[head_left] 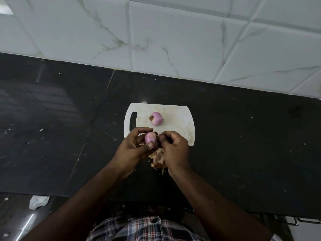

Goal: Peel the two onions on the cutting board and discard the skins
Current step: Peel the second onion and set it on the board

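Dark tabletop [243, 136] under white marble tiles, white cutting board [178, 119] bearing one onion [156, 118].
Left hand [133, 148] grips second onion [150, 138]; right hand [173, 146] pinches its skin above loose skins [159, 158].

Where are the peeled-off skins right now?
In the head view, the skins lie on the dark counter just off the cutting board's near edge, between both wrists.

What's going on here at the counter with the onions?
A person is peeling onions by hand. The left hand holds one pink onion above the near edge of the white cutting board, while the right hand picks at its skin. A pile of dry skins lies on the dark counter below the hands. A second onion rests on the board and already looks peeled. The skins are not yet discarded.
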Demonstrator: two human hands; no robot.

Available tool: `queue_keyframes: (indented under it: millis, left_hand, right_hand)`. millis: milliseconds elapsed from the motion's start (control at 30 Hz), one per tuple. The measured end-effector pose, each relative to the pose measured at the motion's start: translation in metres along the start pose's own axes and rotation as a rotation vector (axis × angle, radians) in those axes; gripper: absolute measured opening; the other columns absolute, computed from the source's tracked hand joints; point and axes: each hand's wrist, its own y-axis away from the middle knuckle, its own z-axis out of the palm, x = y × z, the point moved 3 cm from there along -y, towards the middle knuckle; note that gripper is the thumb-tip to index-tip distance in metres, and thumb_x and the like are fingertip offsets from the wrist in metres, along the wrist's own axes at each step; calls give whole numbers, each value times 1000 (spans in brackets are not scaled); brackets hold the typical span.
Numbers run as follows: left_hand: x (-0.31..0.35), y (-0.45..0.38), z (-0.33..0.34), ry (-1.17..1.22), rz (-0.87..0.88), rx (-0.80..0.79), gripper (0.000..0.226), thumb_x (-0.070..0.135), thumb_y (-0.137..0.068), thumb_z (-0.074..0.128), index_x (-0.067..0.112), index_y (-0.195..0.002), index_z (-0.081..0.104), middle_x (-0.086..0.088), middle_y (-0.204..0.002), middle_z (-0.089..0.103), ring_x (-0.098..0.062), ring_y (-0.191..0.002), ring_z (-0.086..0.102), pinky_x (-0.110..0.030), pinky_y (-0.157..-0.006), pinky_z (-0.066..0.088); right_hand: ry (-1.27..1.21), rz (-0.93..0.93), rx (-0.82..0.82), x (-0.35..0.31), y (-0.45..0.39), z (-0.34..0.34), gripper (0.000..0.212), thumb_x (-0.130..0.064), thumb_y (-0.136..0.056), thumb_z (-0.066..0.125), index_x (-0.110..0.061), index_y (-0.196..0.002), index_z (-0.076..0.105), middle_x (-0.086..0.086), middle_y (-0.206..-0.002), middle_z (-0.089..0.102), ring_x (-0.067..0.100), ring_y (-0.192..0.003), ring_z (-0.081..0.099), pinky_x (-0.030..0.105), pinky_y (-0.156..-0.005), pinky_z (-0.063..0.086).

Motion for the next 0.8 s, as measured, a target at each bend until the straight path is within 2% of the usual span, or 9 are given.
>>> queue_keyframes:
  millis: [167, 233, 333, 400, 467, 567, 633, 700, 800]
  left_hand:
    - [-3, 4, -6, 69, -43, -16, 51, 1, -79, 74, 7, -126, 57, -25, -116, 66, -36, -107, 65, -44, -96, 55]
    - [-4, 5, -6, 108, -54, -23, 55, 4, -76, 78, 8, -127, 58, -24, -116, 66, -34, -106, 67, -44, -95, 56]
    - [-4, 6, -7, 145, -69, 1, 47, 2, -82, 63, 6, -129, 56, -23, -112, 67, -32, -104, 69, -43, -94, 57]
    - [-4, 5, -8, 150, -79, 1, 46, 1, -85, 59, 6, -130, 55, -22, -112, 68, -34, -106, 69, -44, -94, 57]
    - [-4, 4, -7, 154, -89, -6, 44, 2, -86, 58, 6, -130, 55, -21, -114, 69, -33, -107, 69, -42, -91, 58]
    - [-6, 2, -5, 162, -103, -14, 41, 2, -86, 58, 7, -127, 57, -19, -111, 70, -28, -101, 71, -40, -87, 60]
    - [-6, 2, -5, 181, -112, -17, 40, 2, -86, 58, 8, -126, 58, -19, -110, 70, -28, -101, 71, -41, -88, 59]
    - [-6, 3, -5, 162, -110, -18, 42, 2, -85, 60, 7, -127, 57, -19, -108, 70, -29, -102, 70, -42, -89, 59]
    - [-8, 2, -5, -16, -53, 76, 41, 0, -86, 64, 9, -125, 57, -16, -109, 72, -30, -103, 69, -44, -91, 58]
  right_hand:
    - [-276, 281, -59, 1, -3, 2, 23, -10, -97, 58, -12, -78, 71, 3, -74, 72, 18, -72, 67, 43, -75, 59]
    - [-393, 348, -118, -2, -8, -5, 24, -7, -99, 56, -9, -79, 69, 2, -69, 68, 17, -67, 64, 38, -69, 59]
    - [-151, 94, -241, -6, -11, -20, 20, -2, -97, 58, -13, -96, 75, -1, -87, 75, 10, -79, 71, 24, -70, 58]
    - [-30, -49, -333, -6, -12, -25, 28, 0, -95, 59, -16, -114, 73, -3, -108, 75, 3, -100, 70, 19, -84, 56]
    - [9, -104, -404, -6, -13, -24, 31, -4, -92, 66, -18, -120, 71, -6, -116, 73, 3, -110, 66, 20, -93, 54]
    - [76, -194, -305, -7, -12, -20, 19, -11, -83, 77, -15, -102, 77, -2, -102, 74, 6, -97, 69, 27, -88, 56]
    - [121, -261, -210, -6, -11, -18, 7, -12, -83, 78, -13, -90, 77, -2, -90, 74, 6, -87, 69, 25, -82, 56]
    - [245, -365, -153, -7, -10, -16, 2, -10, -85, 74, -11, -87, 74, -2, -86, 72, 7, -82, 67, 23, -78, 54]
    - [438, -475, -83, -7, -5, -11, 4, -6, -87, 68, -9, -85, 70, 1, -85, 69, 16, -82, 63, 31, -74, 53]
